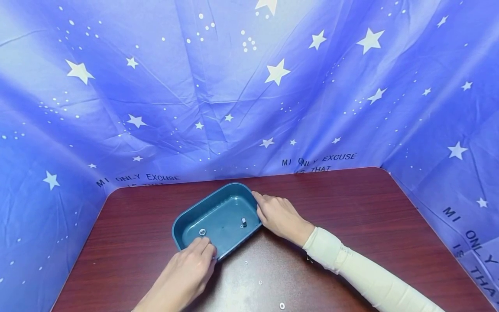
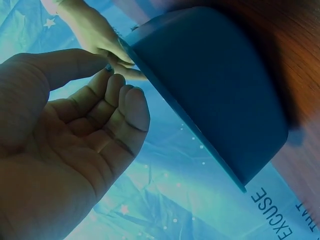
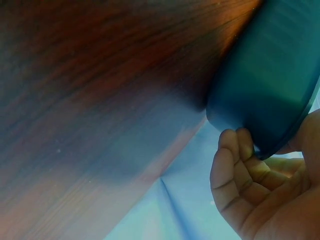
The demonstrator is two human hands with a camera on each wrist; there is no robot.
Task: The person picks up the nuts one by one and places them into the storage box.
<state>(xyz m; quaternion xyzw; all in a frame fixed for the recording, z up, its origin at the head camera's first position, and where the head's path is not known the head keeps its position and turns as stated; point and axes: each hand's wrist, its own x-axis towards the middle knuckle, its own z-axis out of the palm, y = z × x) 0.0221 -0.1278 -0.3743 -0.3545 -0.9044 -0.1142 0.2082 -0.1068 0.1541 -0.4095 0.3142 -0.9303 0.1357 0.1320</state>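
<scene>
A teal plastic basin (image 1: 222, 251) sits at an angle on the table. My right hand (image 1: 282, 219) grips its right end, thumb over the rim and fingers outside, as the right wrist view shows. My left hand (image 1: 191, 264) is at the basin's near-left side. Between its thumb and index fingertip it pinches a small shiny metal piece (image 2: 108, 67), mostly hidden by the fingers. On the basin floor lie a metal ring (image 1: 202, 232), a dark-and-silver metal piece (image 1: 244, 222) and a tiny ring (image 1: 241, 226).
Small pale rings lie in a line on the dark red wooden table (image 1: 351, 203): a tiny ring (image 1: 246, 262), another ring (image 1: 260, 282) and a larger ring (image 1: 282, 306) by the front. A blue star-printed cloth (image 1: 234, 86) surrounds the table's back and sides.
</scene>
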